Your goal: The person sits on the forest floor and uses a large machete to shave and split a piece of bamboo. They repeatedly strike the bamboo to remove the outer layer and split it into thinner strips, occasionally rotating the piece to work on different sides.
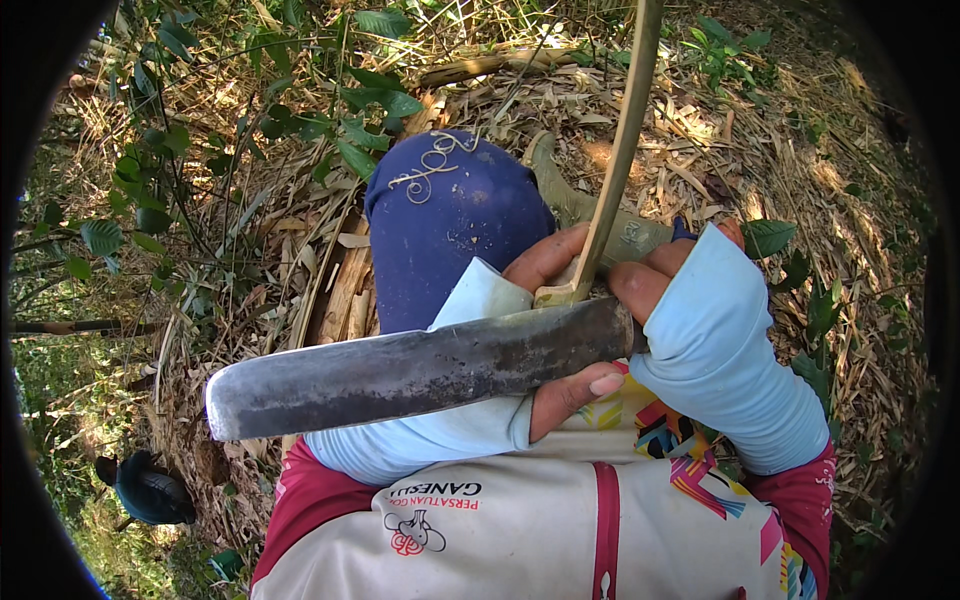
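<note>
A long machete (400,375) with a dark, worn blade lies across in front of my body, its broad end pointing left. My right hand (645,284) is closed at the blade's right end, where the handle is mostly hidden by the hand and a light-blue sleeve. A narrow pale strip, apparently split bamboo (620,140), rises from the blade's upper edge and runs off the top of the view. My left hand (548,257) grips the strip's lower end, fingers beyond the blade and thumb on the near side; the blade covers its palm. The strip's cut end meets the blade.
Thin curled shavings (437,165) rest on my blue-clad knee (450,230). Beyond it lies a dull green object (575,195), partly hidden. Dry leaves and split stalks (345,290) litter the ground. Leafy plants (365,110) stand at upper left; another person (150,487) is at lower left.
</note>
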